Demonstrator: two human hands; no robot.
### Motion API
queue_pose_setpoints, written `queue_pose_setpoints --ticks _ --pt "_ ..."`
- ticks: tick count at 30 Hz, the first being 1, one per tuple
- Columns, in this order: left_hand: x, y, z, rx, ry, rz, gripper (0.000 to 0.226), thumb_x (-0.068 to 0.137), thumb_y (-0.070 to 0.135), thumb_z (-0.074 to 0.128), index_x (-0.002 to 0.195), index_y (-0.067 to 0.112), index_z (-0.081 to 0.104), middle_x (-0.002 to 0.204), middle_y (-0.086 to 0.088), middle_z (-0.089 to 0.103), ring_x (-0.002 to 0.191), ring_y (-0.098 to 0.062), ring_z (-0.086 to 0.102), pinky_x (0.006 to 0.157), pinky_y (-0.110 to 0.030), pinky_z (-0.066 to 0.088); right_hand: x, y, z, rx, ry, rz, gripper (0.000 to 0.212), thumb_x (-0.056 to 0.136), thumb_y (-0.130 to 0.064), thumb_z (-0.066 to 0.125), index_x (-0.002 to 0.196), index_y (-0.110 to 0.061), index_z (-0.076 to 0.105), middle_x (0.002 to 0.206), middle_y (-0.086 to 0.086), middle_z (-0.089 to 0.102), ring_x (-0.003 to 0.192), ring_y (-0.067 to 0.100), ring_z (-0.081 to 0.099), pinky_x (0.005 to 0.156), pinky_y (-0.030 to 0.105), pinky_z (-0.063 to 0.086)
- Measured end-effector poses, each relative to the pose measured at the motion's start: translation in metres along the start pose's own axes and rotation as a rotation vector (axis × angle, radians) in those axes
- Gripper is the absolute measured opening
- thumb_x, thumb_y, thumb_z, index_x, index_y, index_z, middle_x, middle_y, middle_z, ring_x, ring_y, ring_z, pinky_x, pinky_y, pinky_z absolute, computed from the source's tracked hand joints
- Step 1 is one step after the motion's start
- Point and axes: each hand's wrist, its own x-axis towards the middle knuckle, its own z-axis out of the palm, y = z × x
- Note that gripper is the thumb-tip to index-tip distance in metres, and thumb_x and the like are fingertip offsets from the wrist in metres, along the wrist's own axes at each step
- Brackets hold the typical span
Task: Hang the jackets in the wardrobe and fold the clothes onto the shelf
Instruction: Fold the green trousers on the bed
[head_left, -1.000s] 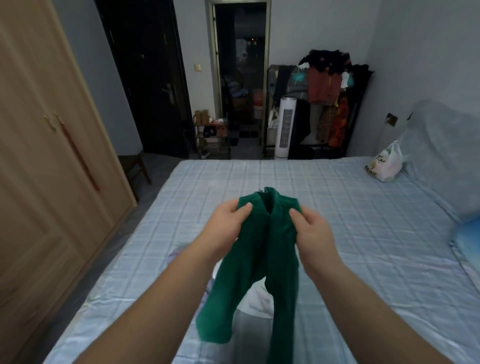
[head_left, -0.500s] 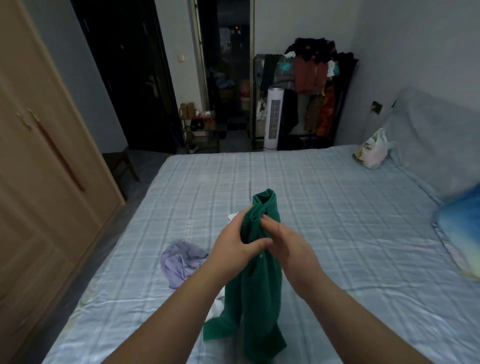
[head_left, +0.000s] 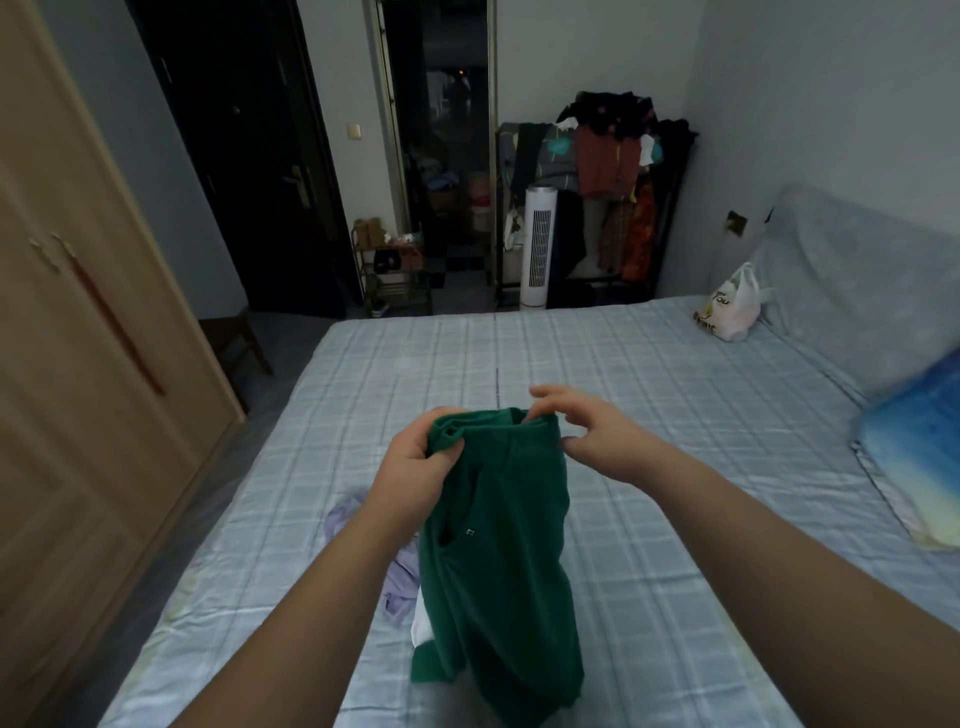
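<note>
Dark green fleece garment (head_left: 498, 551) held up above the bed with the pale blue checked sheet (head_left: 675, 467), frame centre, hanging down toward 6 o'clock; lower hem near the bottom edge of view. Left hand (head_left: 415, 467) grips the bunched top-left corner of the garment, fingers curled round the fabric, thumb on the near face. Right hand (head_left: 587, 431) at the top-right corner: fingertips touch the upper edge, fingers spread and half-bent, thumb apart from them; whether it actually pinches the cloth cannot be told. Beneath the garment, at 7 o'clock, a crumpled lilac cloth (head_left: 400, 577) lies on the sheet with a white cloth (head_left: 421, 623) just beside it, both partly hidden by the green fabric. At 9 o'clock, a light wooden wardrobe with closed doors (head_left: 78, 364). At 3 o'clock, a blue pillow (head_left: 919, 441); at 2 o'clock, a white plastic bag (head_left: 732, 306) on the bed next to the grey padded headboard (head_left: 857, 291). At 12 to 1 o'clock past the bed, a white tower fan (head_left: 538, 244) in front of a black rack laden with clothes (head_left: 613, 171).
</note>
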Motion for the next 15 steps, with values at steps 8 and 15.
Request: queue_pose_setpoints --ticks 8,15 --pt "-0.013 0.014 -0.039 -0.026 -0.127 0.042 0.03 0.09 0.011 0.054 0.099 0.032 0.075 0.101 0.002 0.075 0.097 -0.013 0.071 0.08 -0.021 0.055 -0.014 -0.029 0.019 -0.213 -0.031 -0.097 0.04 0.077 -0.001 0.051 0.099 -0.027 0.07 0.122 -0.018 0.056 0.117 0.0 0.05 0.104 0.028 0.039" --pt "-0.022 0.003 -0.066 -0.14 -0.135 0.004 0.028 0.089 0.01 0.056 0.101 0.027 0.075 0.101 -0.003 0.075 0.098 -0.019 0.07 0.082 -0.027 0.055 -0.037 -0.042 0.048 -0.052 -0.16 0.017 0.041 0.07 -0.015 0.051 0.1 -0.031 0.072 0.112 -0.017 0.062 0.107 0.007 0.062 0.096 0.024 0.049"
